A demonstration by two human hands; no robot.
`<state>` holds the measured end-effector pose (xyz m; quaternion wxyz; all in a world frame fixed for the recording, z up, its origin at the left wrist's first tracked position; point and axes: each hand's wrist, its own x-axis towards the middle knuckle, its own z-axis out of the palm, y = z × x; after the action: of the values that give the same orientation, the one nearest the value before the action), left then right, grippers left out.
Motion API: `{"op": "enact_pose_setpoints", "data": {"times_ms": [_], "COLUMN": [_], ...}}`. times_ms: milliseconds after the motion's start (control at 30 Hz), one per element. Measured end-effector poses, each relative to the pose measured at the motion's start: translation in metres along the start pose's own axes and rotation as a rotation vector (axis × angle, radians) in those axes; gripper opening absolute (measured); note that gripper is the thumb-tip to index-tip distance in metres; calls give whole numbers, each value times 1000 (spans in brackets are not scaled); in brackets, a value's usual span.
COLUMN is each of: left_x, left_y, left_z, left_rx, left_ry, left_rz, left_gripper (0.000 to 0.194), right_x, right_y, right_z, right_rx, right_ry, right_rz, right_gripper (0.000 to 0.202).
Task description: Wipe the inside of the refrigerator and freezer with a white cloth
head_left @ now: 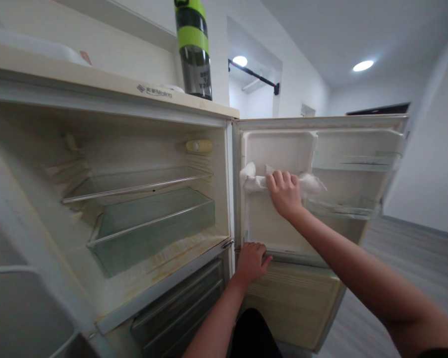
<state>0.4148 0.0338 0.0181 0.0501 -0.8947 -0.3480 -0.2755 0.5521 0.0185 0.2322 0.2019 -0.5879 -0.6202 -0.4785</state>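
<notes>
My right hand (284, 193) is closed on a crumpled white wipe (254, 183), at the inner panel of the open upper refrigerator door (272, 232). Loose ends of the wipe stick out on both sides of the fist. Lower down, near the hinge, my left hand (253, 261) has its fingers curled over the bottom edge of that door. Beneath it the lower door (293, 303) stands open too. To the left is the refrigerator's upper compartment, with a glass shelf (134, 182) and a clear drawer (160, 238) inside.
A green and grey bottle (194, 54) stands upright on the refrigerator top (108, 82). Yellowish stains (164, 261) mark the compartment floor. Below is a dark lower compartment with clear drawer fronts (179, 308). My knee (256, 333) is close to the lower door. Grey flooring (414, 263) lies at right.
</notes>
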Motion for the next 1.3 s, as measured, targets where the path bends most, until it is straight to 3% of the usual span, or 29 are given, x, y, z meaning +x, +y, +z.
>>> {"op": "enact_pose_setpoints", "data": {"times_ms": [167,267,433,733,967,1033,1100,1167,1233,1300], "left_x": [2,-2,-9,-1,20,25,28,30,31,31], "left_y": [2,-2,-12,-1,22,25,28,29,30,30], "left_z": [2,0,-8,-5,11,15,17,20,21,21], "left_rx": [-11,-12,-31,40,72,78,81,85,88,91], "left_ry": [1,-6,-56,-53,-30,-24,-20,-17,-16,-16], "left_rz": [-16,-3,34,-2,-107,-125,-136,-148,-157,-163], "left_gripper": [21,22,26,27,25,24,24,24,24,24], "right_x": [23,28,6,-35,-25,-18,-7,5,17,27], "right_y": [-63,-73,-37,55,66,68,75,85,95,102], "right_z": [9,7,0,12,27,32,32,23,4,-21], "right_rx": [116,128,111,109,208,354,581,807,966,951], "right_ry": [48,46,8,12,32,-3,6,138,407,625], "right_rz": [53,39,-102,-51,10,42,180,417,619,636], "right_gripper": [35,38,49,48,35,32,42,62,77,83]}}
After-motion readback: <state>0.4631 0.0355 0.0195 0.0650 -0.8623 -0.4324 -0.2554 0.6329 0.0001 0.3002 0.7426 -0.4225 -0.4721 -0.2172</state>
